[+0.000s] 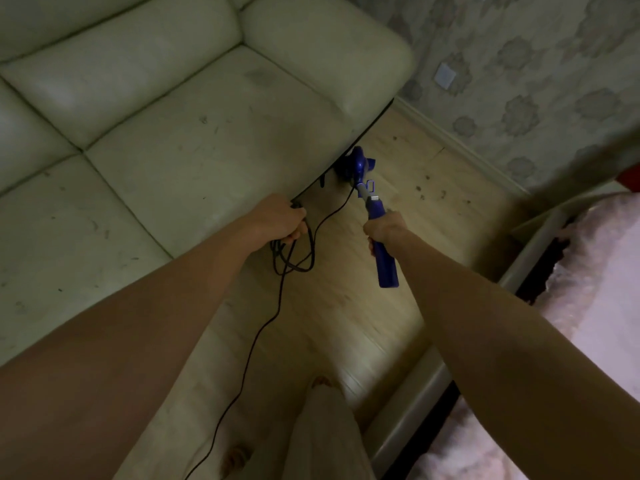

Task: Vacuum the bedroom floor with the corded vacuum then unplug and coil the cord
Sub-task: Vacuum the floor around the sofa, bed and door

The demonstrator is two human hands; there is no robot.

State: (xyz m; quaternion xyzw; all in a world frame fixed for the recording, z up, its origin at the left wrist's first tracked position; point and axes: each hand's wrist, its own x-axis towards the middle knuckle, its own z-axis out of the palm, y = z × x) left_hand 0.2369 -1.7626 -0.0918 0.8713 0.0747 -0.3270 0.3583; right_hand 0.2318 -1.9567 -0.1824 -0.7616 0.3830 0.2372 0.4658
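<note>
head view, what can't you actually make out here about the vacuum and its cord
- Vacuum floor head: hidden under the sofa edge, head view.
- Cord plug end: cut off by the bottom edge, so plugged in or not is unknown.
- Loops held by the left hand: their count is hidden by the hand and dim light.
- Handle switch: covered by the right hand.

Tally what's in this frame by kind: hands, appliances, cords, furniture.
Hands: 2, left hand, right hand
Appliances: 1, blue vacuum
Cords: 1, black cord
Furniture: 1, pale sofa
Total: 5
</note>
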